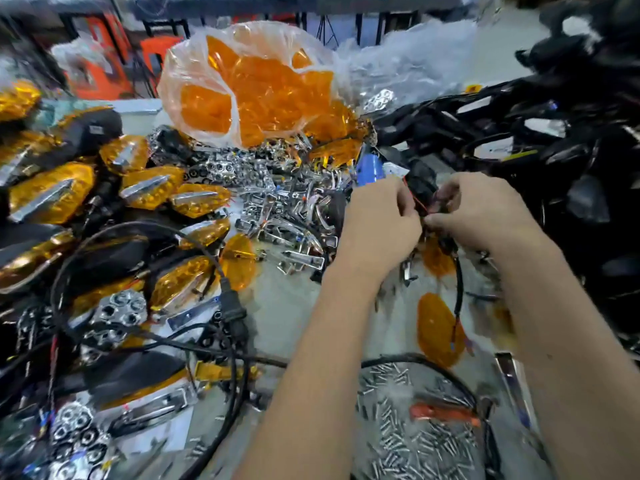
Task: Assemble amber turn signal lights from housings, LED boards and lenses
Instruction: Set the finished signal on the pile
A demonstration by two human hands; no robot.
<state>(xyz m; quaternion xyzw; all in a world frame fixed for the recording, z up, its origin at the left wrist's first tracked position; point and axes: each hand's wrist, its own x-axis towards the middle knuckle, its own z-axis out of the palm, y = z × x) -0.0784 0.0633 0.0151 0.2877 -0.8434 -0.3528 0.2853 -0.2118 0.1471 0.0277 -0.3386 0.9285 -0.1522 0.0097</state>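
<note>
Both my hands meet above the middle of the table around a black housing (421, 181) with thin red wires. My left hand (379, 225) grips its left side. My right hand (485, 211) pinches the wires at its lower right. A black cable (458, 285) hangs down from the housing. Loose amber lenses (437, 329) lie on the table below my hands, and another amber lens (239, 261) lies to the left. A clear bag of amber lenses (249, 84) stands behind. The image is blurred, so the exact grip is unclear.
Finished amber lights (52, 195) are piled at the left among black cables (228, 306). Chrome reflector parts (277, 202) cover the middle. Black housings (554, 140) are heaped at the right. Several screws (408, 441) and an orange-handled tool (443, 414) lie near the front edge.
</note>
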